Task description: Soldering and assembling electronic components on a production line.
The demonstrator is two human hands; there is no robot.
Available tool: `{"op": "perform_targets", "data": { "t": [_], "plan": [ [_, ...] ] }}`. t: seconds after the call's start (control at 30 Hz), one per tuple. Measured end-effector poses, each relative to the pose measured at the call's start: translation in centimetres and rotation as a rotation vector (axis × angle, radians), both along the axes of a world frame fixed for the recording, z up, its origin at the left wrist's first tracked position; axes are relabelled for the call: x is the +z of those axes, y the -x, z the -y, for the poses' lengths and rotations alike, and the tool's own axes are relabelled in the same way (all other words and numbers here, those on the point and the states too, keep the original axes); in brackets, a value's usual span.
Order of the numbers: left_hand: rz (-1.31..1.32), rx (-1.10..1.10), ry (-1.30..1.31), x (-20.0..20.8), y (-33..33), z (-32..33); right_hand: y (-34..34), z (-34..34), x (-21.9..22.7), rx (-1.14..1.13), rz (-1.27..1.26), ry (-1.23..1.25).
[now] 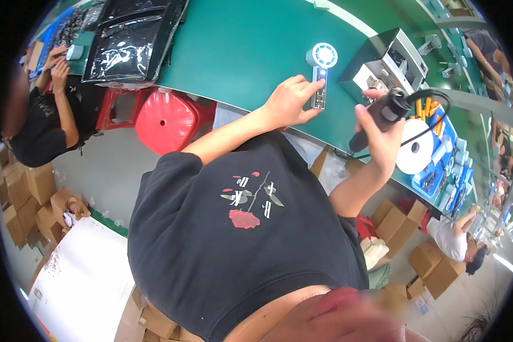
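Note:
A small handheld fan [320,94] lies on the green table, its round white and pale blue head [325,55] pointing away from me. The handle shows dark inner parts, with a small light near its top. My left hand [290,101] grips the handle from the left, thumb and fingers on its sides. Over the table edge to the right, my right hand [380,134] is wrapped round a black corded electric screwdriver [386,110]. A black cable loops from its upper right end. The screwdriver is apart from the fan; I cannot make out its bit.
An open dark box [356,71] with small parts stands right of the fan. Beyond are a white roll [414,149], orange cylinders [426,108] and blue trays [429,181]. Black plastic-wrapped goods [128,48] lie left, above a red stool [166,121]. Other people sit at both sides.

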State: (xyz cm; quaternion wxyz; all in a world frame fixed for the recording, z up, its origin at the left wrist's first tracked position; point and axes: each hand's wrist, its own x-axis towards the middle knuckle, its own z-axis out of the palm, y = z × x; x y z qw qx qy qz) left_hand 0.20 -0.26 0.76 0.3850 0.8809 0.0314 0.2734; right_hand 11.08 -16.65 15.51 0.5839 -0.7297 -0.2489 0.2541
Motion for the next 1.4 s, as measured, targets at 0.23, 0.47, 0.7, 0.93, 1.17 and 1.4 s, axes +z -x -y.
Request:
{"op": "perform_targets", "data": {
  "t": [0.23, 0.47, 0.7, 0.93, 1.17, 1.4],
  "plan": [
    [-0.008, 0.0, 0.047, 0.3, -0.2, 0.4, -1.1, 0.3, -2.1, 0.016, -0.074, -0.07],
    [0.004, 0.059, 0.008, 0.9, 0.3, 0.7, -4.0, -1.8, -3.3, 0.065, -0.142, -0.199],
    [0.015, 0.038, -0.031, 0.2, 0.4, 0.9, -6.0, -4.3, -6.4, 0.042, -0.039, -0.196],
    [-0.007, 0.084, -0.041, 0.7, 1.0, 1.8, -5.9, -4.7, -7.1, 0.049, 0.175, -0.104],
    [0.038, 0.049, -0.005, 0.5, 0.8, 1.0, -6.1, -5.7, -7.0, 0.013, 0.237, -0.004],
    [0.016, 0.017, -0.005, 0.1, 1.0, 0.6, -6.8, -6.4, -8.5, -0.038, 0.307, 0.077]
  ]
}}
